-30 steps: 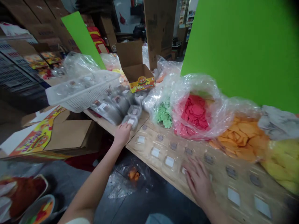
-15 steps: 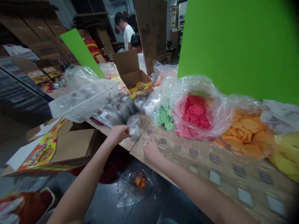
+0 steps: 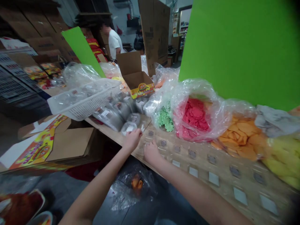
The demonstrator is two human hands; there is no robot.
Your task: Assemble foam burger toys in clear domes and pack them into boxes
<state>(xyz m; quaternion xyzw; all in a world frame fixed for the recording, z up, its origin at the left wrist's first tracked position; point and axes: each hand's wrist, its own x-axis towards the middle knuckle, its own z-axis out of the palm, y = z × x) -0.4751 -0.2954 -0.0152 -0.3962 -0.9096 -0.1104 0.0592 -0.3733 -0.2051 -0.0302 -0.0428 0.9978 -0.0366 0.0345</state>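
Note:
My left hand (image 3: 133, 139) is at the table edge with its fingers drawn together. A small whitish, see-through bit (image 3: 142, 127) shows at its fingertips, too small to name. Just beyond that hand sits a clear plastic container (image 3: 128, 127) with a white label, and another clear container (image 3: 134, 118) lies behind it. My right hand (image 3: 152, 151) rests low over the near left end of the rows of clear containers, its fingers closed. Whatever they pinch, if anything, is hidden. Dark grey squares (image 3: 163, 143) and white squares (image 3: 193, 171) show in those rows.
Bags of green (image 3: 166, 117), red (image 3: 195, 114), orange (image 3: 241, 136) and yellow pieces (image 3: 284, 156) line the table's back. A white basket (image 3: 87, 104) sits left, near an open burger-printed box (image 3: 142, 89). Cartons (image 3: 70, 145) stand front left. A person (image 3: 114, 42) is behind.
My left hand has moved right, away from the labelled container and closer to my right hand. My right hand has barely moved. The person behind has shifted left.

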